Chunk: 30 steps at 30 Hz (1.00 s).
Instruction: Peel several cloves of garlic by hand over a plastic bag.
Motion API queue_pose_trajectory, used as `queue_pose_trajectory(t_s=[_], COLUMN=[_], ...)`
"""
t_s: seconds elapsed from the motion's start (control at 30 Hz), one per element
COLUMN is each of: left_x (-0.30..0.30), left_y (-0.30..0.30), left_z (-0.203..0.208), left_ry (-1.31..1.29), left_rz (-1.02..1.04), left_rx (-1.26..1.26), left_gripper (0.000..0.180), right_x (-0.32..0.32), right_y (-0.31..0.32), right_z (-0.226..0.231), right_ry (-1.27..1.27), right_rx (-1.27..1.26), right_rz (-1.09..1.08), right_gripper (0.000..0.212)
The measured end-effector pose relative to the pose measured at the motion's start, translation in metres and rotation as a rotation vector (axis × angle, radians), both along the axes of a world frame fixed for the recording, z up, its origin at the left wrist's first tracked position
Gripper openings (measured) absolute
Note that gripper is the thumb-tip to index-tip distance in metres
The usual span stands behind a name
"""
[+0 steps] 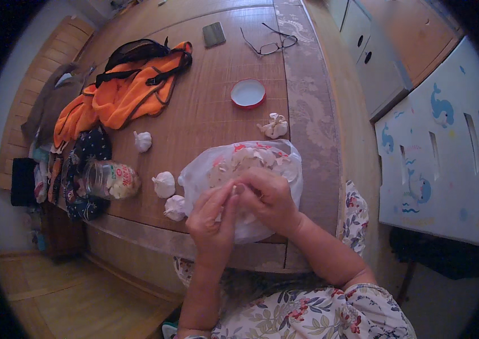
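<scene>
My left hand [212, 221] and my right hand [272, 199] meet at the fingertips above a white plastic bag [197, 164]. Between them they pinch a small pale garlic clove [234, 191], mostly covered by the fingers. Papery garlic skins [256, 159] lie heaped on the bag just beyond the hands. Left of the bag sit whole garlic bulbs: one bulb [164, 185] and a nearer bulb [175, 208], with another bulb [143, 141] farther off. A partly split garlic bulb [275, 126] rests past the bag's far edge.
A clear jar [112, 179] holding peeled cloves lies on its side at the left. Its red-rimmed lid [248, 93] lies beyond the bag. Farther back are an orange vest [132, 96], eyeglasses [269, 48] and a dark flat rectangle [214, 34]. White drawers with whale pictures [437, 147] stand right.
</scene>
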<state>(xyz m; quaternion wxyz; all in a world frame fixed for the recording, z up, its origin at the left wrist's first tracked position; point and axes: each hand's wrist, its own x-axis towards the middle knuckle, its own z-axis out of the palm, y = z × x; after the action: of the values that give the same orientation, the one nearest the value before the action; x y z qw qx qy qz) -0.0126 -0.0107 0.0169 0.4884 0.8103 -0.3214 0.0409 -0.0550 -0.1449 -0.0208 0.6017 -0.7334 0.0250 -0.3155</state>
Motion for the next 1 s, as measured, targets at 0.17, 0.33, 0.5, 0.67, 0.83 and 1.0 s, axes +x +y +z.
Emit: queue_pose_trajectory(t_s=[0.17,0.33,0.5,0.67,0.83,1.0], left_x=[0.001,0.001,-0.001,0.005,0.004,0.003], left_y=[0.002,0.002,0.000,0.002,0.000,0.002], left_z=[-0.001,-0.002,0.000,-0.004,-0.001,-0.004], left_ry=[-0.018,-0.057,-0.014,-0.029,-0.035,-0.044], left_rz=[0.001,-0.006,0.038,0.033,0.019,-0.001], left_rx=[0.009,0.021,0.033,-0.001,0.011,-0.003], left_gripper=[0.023,0.022,0.021,0.021,0.022,0.022], right_x=[-0.002,-0.002,-0.003,0.002,0.000,0.000], right_y=[0.000,0.000,0.001,0.000,-0.003,-0.003], right_z=[0.003,0.003,-0.002,-0.006,-0.007,-0.009], right_ry=[0.064,0.057,0.106,-0.005,0.008,0.007], right_rx=[0.038,0.041,0.135,0.104,0.110,0.108], right_rz=[0.036,0.040,0.052,0.073,0.108,0.099], right_gripper=[0.004,0.003,0.006,0.008,0.009,0.009])
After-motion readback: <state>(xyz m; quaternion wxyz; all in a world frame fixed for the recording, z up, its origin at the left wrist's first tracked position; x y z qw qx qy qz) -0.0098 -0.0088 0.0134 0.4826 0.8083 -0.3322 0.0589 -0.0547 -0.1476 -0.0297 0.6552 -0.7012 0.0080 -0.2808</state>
